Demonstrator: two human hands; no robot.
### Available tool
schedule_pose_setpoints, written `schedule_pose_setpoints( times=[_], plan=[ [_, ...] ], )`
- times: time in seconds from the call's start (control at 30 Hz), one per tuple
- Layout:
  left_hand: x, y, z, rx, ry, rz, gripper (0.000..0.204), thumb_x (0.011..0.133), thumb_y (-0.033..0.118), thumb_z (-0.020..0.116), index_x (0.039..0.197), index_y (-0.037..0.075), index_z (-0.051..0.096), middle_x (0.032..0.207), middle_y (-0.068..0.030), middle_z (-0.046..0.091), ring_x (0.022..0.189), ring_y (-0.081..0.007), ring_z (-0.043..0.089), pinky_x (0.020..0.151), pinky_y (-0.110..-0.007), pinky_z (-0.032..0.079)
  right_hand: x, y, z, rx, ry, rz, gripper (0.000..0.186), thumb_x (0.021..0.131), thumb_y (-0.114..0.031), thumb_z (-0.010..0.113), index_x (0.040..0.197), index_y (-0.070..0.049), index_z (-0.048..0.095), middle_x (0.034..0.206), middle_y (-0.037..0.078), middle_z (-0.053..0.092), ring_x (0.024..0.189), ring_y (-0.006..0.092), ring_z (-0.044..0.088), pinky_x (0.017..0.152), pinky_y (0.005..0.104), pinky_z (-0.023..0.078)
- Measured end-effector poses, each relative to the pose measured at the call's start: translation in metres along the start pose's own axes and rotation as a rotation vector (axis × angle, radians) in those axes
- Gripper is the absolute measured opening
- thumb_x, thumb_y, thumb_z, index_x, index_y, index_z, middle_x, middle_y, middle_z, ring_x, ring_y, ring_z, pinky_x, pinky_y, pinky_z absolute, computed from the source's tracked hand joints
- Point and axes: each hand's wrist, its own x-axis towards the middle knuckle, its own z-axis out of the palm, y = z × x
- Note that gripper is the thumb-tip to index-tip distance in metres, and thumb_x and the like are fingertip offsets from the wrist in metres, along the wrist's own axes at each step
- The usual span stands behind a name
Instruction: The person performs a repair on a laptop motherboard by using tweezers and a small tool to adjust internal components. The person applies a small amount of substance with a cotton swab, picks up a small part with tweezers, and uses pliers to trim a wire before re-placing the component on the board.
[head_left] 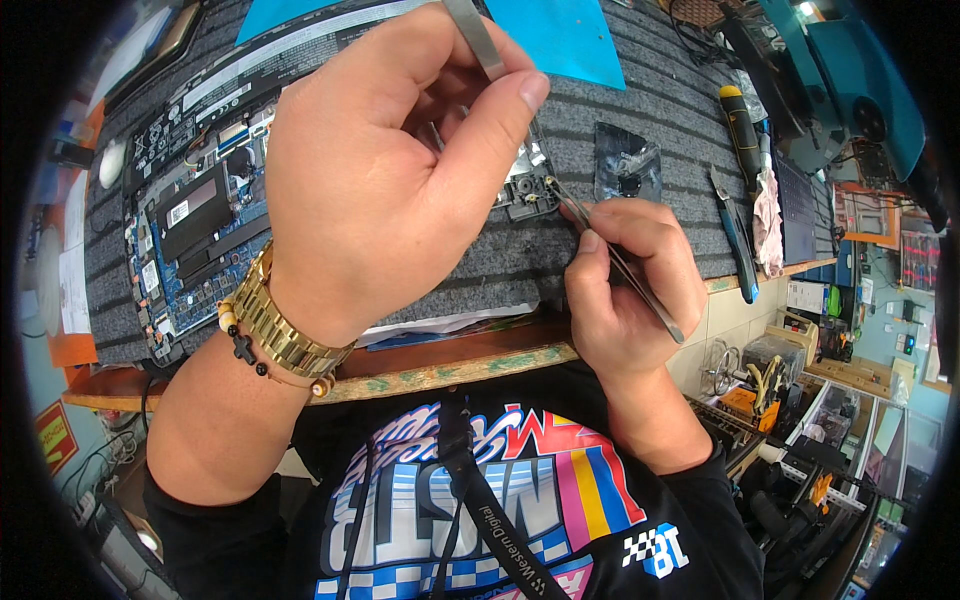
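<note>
Cluttered repair bench with a grey ribbed mat is filling the view, wooden front edge chipped. Left hand is hovering high over the mat, its grip pinched shut on a flat metal tool, thumb and fingers closed round the shaft; the working end is hidden behind the hand. Right hand is resting near the mat's front edge, its grip closed on tweezers, tips reaching to a small metal-and-black component lying on the mat between both hands; can't tell whether the tips are actually touching it.

Step looks like fine work on that small part, probably prying or picking something off it. Next move likely calls for steady tweezer tips and the left tool holding the part down.

Around: opened laptop base with exposed circuit board at left, blue sheet at top, dark shiny square piece just right of the part, yellow-handled screwdriver, blue-handled cutter, pink rag. Left hand is blocking most of the part from view.
</note>
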Motion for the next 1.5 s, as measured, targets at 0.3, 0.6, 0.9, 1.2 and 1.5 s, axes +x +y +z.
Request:
schedule_pose_setpoints(
  times=[0.3, 0.6, 0.9, 1.2, 1.5],
  plan=[
    [-0.001, -0.003, -0.002, 0.016, 0.01, 0.005, 0.013, 0.108, 0.008, 0.074, 0.118, -0.001, 0.073, 0.099, -0.0013, 0.076, 0.088, -0.0066, 0.07, 0.077, -0.021, 0.053, -0.005, 0.005, -0.003, 0.097, 0.034, 0.034, 0.019, 0.08, 0.014, 0.071, 0.096, 0.004, 0.069, 0.093, 0.018, 0.075, 0.081, 0.0305, 0.074, 0.074, 0.0359, 0.06],
    [0.002, 0.009, -0.006, -0.016, -0.034, -0.011, 0.03, 0.118, 0.023, 0.057, 0.112, -0.002, 0.073, 0.098, -0.0053, 0.076, 0.087, -0.0095, 0.071, 0.076, -0.025, 0.055, -0.015, 0.005, -0.015, 0.575, 0.11, 0.182, 0.015, 0.102, 0.006, 0.06, 0.117, 0.007, 0.057, 0.113, 0.023, 0.067, 0.097, 0.0305, 0.075, 0.091, 0.0445, 0.067],
    [0.003, 0.015, -0.005, 0.072, -0.138, 0.031, 0.031, 0.117, 0.02, 0.056, 0.109, -0.003, 0.074, 0.093, -0.0073, 0.076, 0.08, -0.0103, 0.071, 0.072, -0.026, 0.053, -0.026, 0.005, -0.041, 0.628, 0.142, 0.243, 0.015, 0.106, -0.002, 0.061, 0.117, 0.006, 0.056, 0.115, 0.024, 0.065, 0.099, 0.0329, 0.076, 0.093, 0.0493, 0.068],
    [0.0, 0.028, -0.002, 0.195, -0.199, 0.177, 0.016, 0.107, 0.01, 0.068, 0.099, 0.0, 0.077, 0.079, -0.0097, 0.074, 0.068, -0.0197, 0.071, 0.064, -0.034, 0.054, -0.043, 0.02, -0.077, 0.531, 0.197, 0.219, 0.012, 0.106, 0.001, 0.061, 0.116, 0.006, 0.056, 0.117, 0.024, 0.066, 0.099, 0.0318, 0.077, 0.092, 0.0455, 0.068],
    [-0.019, 0.025, 0.03, 0.552, -0.485, 0.593, 0.018, 0.084, 0.01, 0.088, 0.101, 0.01, 0.082, 0.087, -0.0035, 0.066, 0.078, -0.0258, 0.065, 0.071, -0.041, 0.048, -0.044, 0.044, -0.118, 0.464, 0.347, 0.311, 0.013, 0.105, 0.007, 0.058, 0.118, 0.005, 0.059, 0.118, 0.02, 0.071, 0.098, 0.025, 0.077, 0.09, 0.0394, 0.067]
  ],
)
